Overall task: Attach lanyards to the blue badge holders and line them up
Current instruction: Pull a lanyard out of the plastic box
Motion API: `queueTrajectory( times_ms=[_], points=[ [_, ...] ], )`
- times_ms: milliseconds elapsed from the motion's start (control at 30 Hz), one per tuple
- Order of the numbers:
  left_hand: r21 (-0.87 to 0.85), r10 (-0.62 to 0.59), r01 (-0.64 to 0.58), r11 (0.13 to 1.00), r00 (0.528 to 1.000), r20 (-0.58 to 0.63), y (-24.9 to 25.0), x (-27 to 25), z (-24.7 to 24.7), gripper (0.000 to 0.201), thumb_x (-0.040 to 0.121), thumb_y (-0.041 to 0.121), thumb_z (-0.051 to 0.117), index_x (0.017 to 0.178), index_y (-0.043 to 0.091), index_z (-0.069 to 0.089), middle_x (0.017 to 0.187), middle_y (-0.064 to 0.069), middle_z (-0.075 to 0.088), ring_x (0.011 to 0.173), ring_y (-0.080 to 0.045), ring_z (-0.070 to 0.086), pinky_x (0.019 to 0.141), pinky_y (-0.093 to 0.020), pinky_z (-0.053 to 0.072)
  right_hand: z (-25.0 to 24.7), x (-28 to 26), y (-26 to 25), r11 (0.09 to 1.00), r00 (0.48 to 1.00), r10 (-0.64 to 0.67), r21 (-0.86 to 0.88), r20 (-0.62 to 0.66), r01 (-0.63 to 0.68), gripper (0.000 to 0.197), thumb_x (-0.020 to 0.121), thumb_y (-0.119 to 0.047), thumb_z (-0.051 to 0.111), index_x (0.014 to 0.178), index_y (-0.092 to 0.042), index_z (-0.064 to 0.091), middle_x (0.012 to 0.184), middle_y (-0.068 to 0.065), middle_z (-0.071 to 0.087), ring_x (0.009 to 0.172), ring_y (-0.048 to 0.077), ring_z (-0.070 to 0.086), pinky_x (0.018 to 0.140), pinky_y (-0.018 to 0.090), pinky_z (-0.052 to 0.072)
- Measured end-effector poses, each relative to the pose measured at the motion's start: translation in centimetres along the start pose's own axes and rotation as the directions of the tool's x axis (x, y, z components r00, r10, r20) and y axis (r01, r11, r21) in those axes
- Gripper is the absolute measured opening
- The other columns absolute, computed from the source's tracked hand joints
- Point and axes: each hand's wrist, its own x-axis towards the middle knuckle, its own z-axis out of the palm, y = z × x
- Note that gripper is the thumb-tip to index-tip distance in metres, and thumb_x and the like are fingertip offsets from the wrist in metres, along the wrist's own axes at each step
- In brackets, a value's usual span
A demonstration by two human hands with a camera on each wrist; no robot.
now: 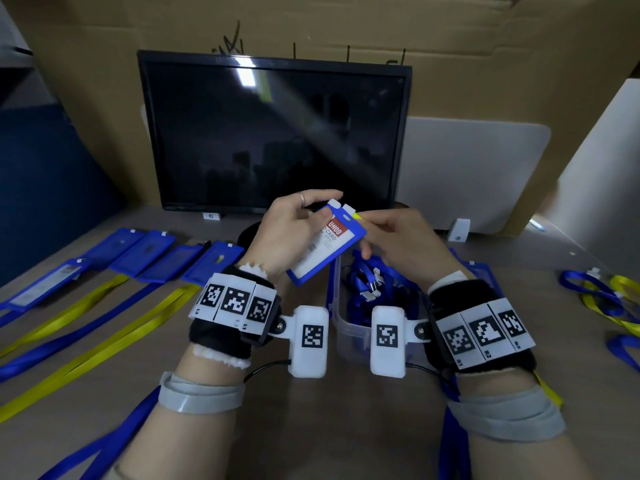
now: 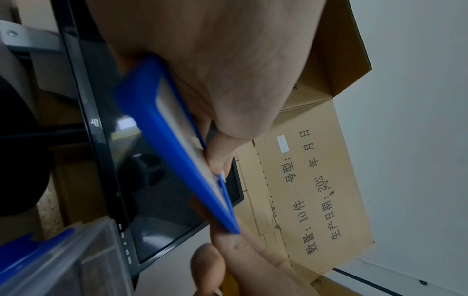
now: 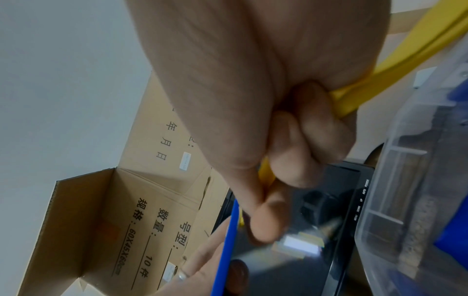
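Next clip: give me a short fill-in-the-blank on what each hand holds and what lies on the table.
1. The left hand holds a blue ____ above the table.
2. The right hand grips a lanyard whose colour is ____.
3. The finished holders lie in a row to the person's ____.
4. Behind both hands stands a dark ____.

Missing words: badge holder; yellow; left; monitor

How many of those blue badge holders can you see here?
6. Five lie in a row on the table at left; one is held in the left hand. Another may sit hidden behind the right wrist.
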Motion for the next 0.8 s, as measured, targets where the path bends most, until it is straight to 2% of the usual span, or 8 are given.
queueTrajectory(
  times_ms=[67, 233, 300, 467, 533, 667, 733, 800],
  points=[
    [0.004, 0.001, -0.001, 1.0, 1.0, -0.019, -0.1, 0.1, 0.0, 0.024, 0.1, 0.022, 0.059, 0.122, 0.029, 0.069, 0.085, -0.011, 0.072, 0.068, -0.01, 0.067, 0.062, -0.024, 0.052, -0.1, -0.3, -0.3, 0.999, 0.998, -0.011, -0.031, 0.056, 0.013, 0.027, 0.105, -0.017, 0.049, 0.119, -0.022, 0.072, 0.064, 0.001, 0.062, 0.044, 0.0, 0.05, 0.05, 0.009, 0.039],
    [-0.074, -0.034, 0.031, 0.997, 0.998, -0.046, 0.2, -0.1, -0.1, 0.028, 0.103, 0.013, 0.052, 0.119, 0.022, 0.073, 0.089, -0.002, 0.074, 0.067, -0.003, 0.065, 0.057, -0.016, 0.05, -0.1, -0.9, -1.2, 0.995, 0.992, 0.006, -0.1, 0.125, 0.007, 0.028, 0.104, -0.019, 0.05, 0.097, -0.004, 0.072, 0.07, 0.003, 0.067, 0.043, -0.004, 0.051, 0.052, 0.006, 0.038],
    [-0.095, -0.049, 0.044, 0.995, 0.998, -0.043, 0.4, -0.3, -0.3, 0.03, 0.105, 0.012, 0.049, 0.118, 0.021, 0.074, 0.087, 0.0, 0.074, 0.061, 0.001, 0.064, 0.052, -0.013, 0.047, 0.0, -1.1, -1.5, 0.991, 0.988, 0.019, -0.131, 0.152, 0.001, 0.029, 0.105, -0.022, 0.05, 0.1, -0.002, 0.071, 0.073, 0.002, 0.07, 0.045, -0.007, 0.052, 0.052, 0.002, 0.038],
    [-0.174, -0.086, 0.083, 0.981, 0.996, -0.009, 0.5, -0.3, 0.0, 0.031, 0.105, 0.01, 0.046, 0.119, 0.016, 0.073, 0.088, -0.001, 0.073, 0.06, 0.0, 0.064, 0.051, -0.013, 0.047, 0.2, -0.8, -1.5, 0.995, 0.98, 0.094, -0.055, 0.177, -0.086, 0.024, 0.104, -0.016, 0.049, 0.103, -0.002, 0.069, 0.085, 0.009, 0.076, 0.037, -0.001, 0.046, 0.041, 0.01, 0.034],
    [-0.234, -0.118, 0.119, 0.965, 0.993, 0.018, 0.4, -0.3, -0.1, 0.031, 0.105, 0.011, 0.047, 0.119, 0.019, 0.073, 0.091, -0.003, 0.075, 0.064, -0.004, 0.065, 0.053, -0.015, 0.049, 0.2, -0.8, -1.4, 0.994, 0.981, 0.106, -0.058, 0.163, -0.097, 0.023, 0.105, -0.017, 0.049, 0.1, -0.009, 0.07, 0.084, 0.008, 0.077, 0.036, 0.0, 0.045, 0.041, 0.009, 0.034],
    [-0.346, -0.144, 0.166, 0.923, 0.986, 0.088, 0.6, -0.2, -0.4, 0.031, 0.105, 0.015, 0.048, 0.122, 0.024, 0.072, 0.094, -0.006, 0.075, 0.061, -0.007, 0.063, 0.054, -0.019, 0.051, 0.3, -0.6, -1.3, 0.992, 0.981, 0.099, -0.1, 0.168, -0.083, 0.024, 0.105, -0.019, 0.049, 0.111, -0.015, 0.072, 0.08, 0.003, 0.077, 0.038, 0.002, 0.042, 0.042, 0.01, 0.035],
    [-0.343, -0.168, 0.176, 0.923, 0.984, 0.051, 0.6, 0.0, -0.2, 0.028, 0.103, 0.018, 0.051, 0.122, 0.026, 0.07, 0.099, -0.008, 0.076, 0.068, -0.011, 0.065, 0.061, -0.024, 0.054, 0.4, -0.5, -1.2, 0.99, 0.978, 0.09, -0.12, 0.186, -0.069, 0.026, 0.105, -0.022, 0.049, 0.117, -0.017, 0.07, 0.081, -0.001, 0.077, 0.042, 0.003, 0.043, 0.045, 0.012, 0.038],
    [-0.321, -0.221, 0.207, 0.924, 0.975, -0.01, 0.6, 0.2, -0.1, 0.026, 0.098, 0.021, 0.061, 0.123, 0.026, 0.066, 0.101, -0.009, 0.077, 0.076, -0.016, 0.068, 0.067, -0.03, 0.057, 0.4, -0.5, -1.2, 0.989, 0.976, 0.068, -0.144, 0.206, -0.039, 0.026, 0.103, -0.027, 0.051, 0.123, -0.024, 0.068, 0.092, -0.008, 0.078, 0.063, -0.003, 0.059, 0.068, 0.012, 0.05]
  ],
)
